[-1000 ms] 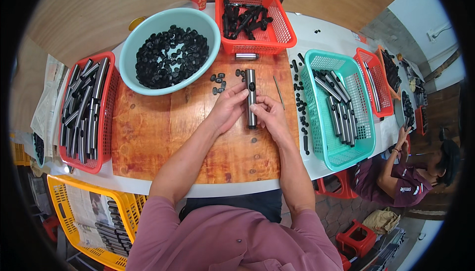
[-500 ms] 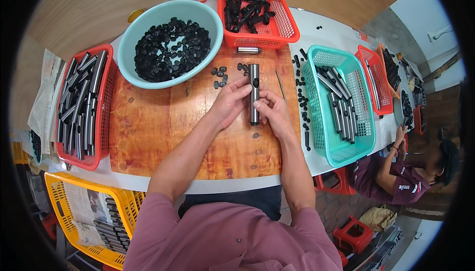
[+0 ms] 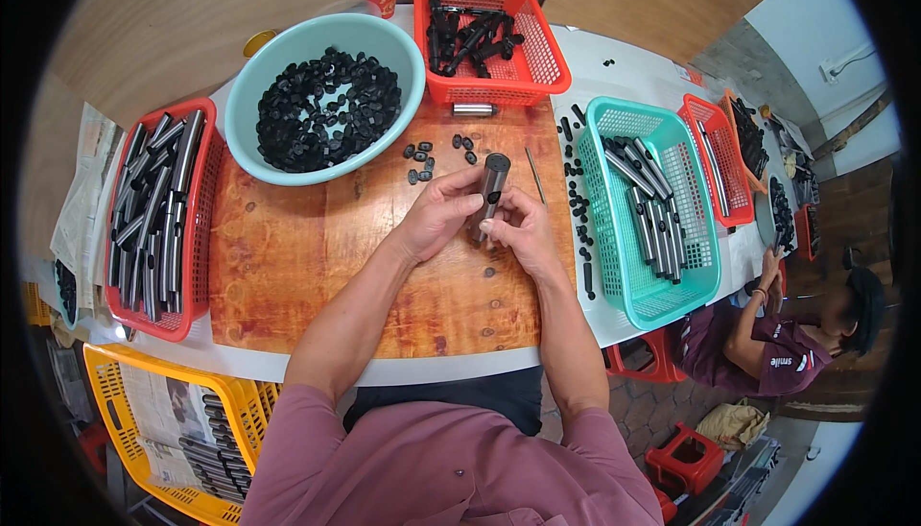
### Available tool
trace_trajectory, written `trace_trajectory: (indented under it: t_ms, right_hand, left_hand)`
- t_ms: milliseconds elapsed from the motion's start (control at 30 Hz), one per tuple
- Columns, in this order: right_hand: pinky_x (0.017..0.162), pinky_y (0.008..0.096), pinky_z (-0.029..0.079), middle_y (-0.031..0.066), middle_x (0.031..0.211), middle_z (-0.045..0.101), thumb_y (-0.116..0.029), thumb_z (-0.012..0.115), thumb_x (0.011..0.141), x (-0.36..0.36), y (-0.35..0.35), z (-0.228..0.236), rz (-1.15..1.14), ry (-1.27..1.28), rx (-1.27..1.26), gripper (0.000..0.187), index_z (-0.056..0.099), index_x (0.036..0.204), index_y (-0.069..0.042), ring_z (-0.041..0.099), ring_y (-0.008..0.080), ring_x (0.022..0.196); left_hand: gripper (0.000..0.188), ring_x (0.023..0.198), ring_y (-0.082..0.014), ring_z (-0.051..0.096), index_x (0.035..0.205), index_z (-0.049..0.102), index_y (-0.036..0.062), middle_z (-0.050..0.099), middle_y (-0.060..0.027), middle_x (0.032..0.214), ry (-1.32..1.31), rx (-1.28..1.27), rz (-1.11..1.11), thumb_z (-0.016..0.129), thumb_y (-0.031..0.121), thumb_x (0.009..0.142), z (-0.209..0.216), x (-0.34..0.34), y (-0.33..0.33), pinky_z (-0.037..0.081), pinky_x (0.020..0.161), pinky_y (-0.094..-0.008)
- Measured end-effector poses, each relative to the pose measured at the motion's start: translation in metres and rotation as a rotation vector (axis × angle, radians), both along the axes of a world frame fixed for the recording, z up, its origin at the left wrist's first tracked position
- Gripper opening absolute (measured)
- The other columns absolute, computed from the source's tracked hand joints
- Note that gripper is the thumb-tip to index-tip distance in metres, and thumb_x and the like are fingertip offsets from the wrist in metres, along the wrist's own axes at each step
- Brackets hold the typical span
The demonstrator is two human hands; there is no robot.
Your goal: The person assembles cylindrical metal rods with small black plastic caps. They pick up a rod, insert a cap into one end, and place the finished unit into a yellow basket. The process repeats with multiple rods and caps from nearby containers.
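A shiny metal tube (image 3: 492,185) with a dark end and a dark hole in its side is held between my two hands above the wooden board (image 3: 317,276). My left hand (image 3: 443,214) grips it from the left, thumb against the side. Around its lower part, my right hand (image 3: 521,227) closes from the right, with the thumb near the hole. The tube's top end tips toward me. Beyond my hands, several small black oval pieces (image 3: 420,156) lie on the board, beside a thin metal rod (image 3: 535,176).
A pale teal basin (image 3: 245,132) of black pieces stands behind left. Red baskets (image 3: 200,238) (image 3: 547,56) hold metal tubes and black parts. At right is a green basket (image 3: 672,305) with tubes; a yellow crate (image 3: 173,358) sits lower left. A co-worker (image 3: 767,339) works at far right.
The tube has tilted from lying nearly flat to standing steeper, its top end now facing me. Both hands still hold it. The whole view has shifted slightly.
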State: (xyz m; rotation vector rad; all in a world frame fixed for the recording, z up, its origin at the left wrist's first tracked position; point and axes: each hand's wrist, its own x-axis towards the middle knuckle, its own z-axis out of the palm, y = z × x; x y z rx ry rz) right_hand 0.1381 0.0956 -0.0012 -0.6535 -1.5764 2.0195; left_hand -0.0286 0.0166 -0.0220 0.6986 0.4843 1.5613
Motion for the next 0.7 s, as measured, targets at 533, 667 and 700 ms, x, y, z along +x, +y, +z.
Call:
trace_trajectory:
  t_ms: [533, 667, 700]
  right_hand:
    - [0.068, 0.0313, 0.053, 0.0087, 0.088, 0.071, -0.008, 0.072, 0.088, -0.005, 0.033, -0.001, -0.255, -0.477, 0.665, 0.025, 0.071, 0.112, -0.002, 0.066, 0.0168, 0.075]
    - [0.073, 0.0388, 0.055, 0.0150, 0.092, 0.070, -0.009, 0.074, 0.084, -0.045, 0.041, 0.001, -0.214, -0.542, 0.923, 0.027, 0.070, 0.110, -0.003, 0.068, 0.0286, 0.082]
    - [0.074, 0.0404, 0.055, 0.0161, 0.093, 0.069, -0.009, 0.074, 0.083, -0.052, 0.044, 0.000, -0.222, -0.557, 1.001, 0.027, 0.069, 0.109, -0.003, 0.068, 0.0308, 0.084]
  left_hand:
    - [0.051, 0.099, -0.0216, 0.070, 0.138, 0.057, -0.0035, 0.069, -0.0131, 0.117, 0.131, -0.042, -0.480, 0.071, 0.011, 0.091, 0.012, 0.012, -0.014, 0.057, 0.092, -0.0353]
    - [0.051, 0.098, -0.0223, 0.070, 0.140, 0.055, -0.0024, 0.069, -0.0148, 0.117, 0.061, -0.044, -0.467, 0.068, 0.012, 0.093, 0.016, 0.010, -0.014, 0.058, 0.089, -0.0365]
    - [0.051, 0.098, -0.0226, 0.070, 0.140, 0.054, -0.0023, 0.069, -0.0153, 0.116, 0.016, -0.041, -0.456, 0.068, 0.013, 0.094, 0.016, 0.009, -0.013, 0.058, 0.088, -0.0370]
